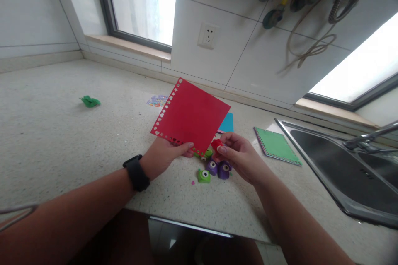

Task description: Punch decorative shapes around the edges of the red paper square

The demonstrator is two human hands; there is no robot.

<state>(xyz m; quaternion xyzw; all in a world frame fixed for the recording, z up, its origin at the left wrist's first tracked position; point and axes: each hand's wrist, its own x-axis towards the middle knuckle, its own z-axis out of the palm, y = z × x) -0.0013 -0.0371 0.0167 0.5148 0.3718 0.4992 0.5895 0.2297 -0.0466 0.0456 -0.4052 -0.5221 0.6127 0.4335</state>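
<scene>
My left hand [164,155], with a black watch on its wrist, grips the lower edge of a red paper sheet [194,116]. Small hearts, stars and flowers are cut out along the sheet's left and lower edges. My right hand [241,155] holds a small red punch [217,145] in its fingers, close to the sheet's lower right corner. Below my hands, on the counter, sit a green punch [204,176] and two purple punches [212,167]. Another green punch [207,154] is partly hidden by the sheet.
On the counter [77,153] lie a crumpled green piece [90,101], colourful paper bits [157,100], a blue sheet [227,122] and a stack topped with green paper [277,145]. A steel sink [336,169] is at the right, below a wall with pipes.
</scene>
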